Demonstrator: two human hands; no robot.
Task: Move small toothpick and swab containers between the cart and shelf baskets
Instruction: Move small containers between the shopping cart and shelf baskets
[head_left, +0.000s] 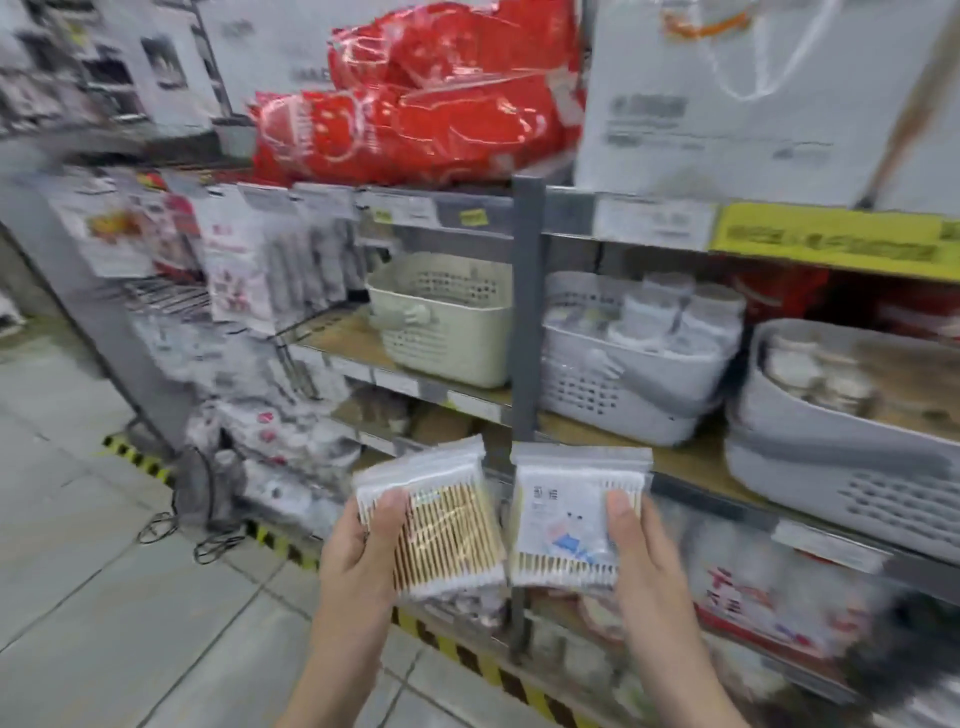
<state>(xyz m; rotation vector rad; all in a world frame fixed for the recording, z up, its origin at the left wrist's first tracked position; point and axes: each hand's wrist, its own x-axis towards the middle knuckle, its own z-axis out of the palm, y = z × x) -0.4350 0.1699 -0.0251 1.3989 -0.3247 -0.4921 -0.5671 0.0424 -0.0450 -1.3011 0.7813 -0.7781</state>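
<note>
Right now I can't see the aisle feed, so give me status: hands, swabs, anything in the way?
Left hand grips one swab pack. Right hand grips second swab pack. Both short of shelf baskets; grey upright post dead ahead.

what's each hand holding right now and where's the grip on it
Left hand holds a swab packet by its left edge; right hand holds a second swab packet by its right edge.

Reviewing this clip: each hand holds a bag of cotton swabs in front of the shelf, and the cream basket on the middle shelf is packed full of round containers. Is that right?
Not quite. In the head view the cream basket shows nothing inside; the round containers sit in the grey basket to its right. The rest holds: the left hand and right hand each hold a swab bag, and, in front of the shelf.
</note>
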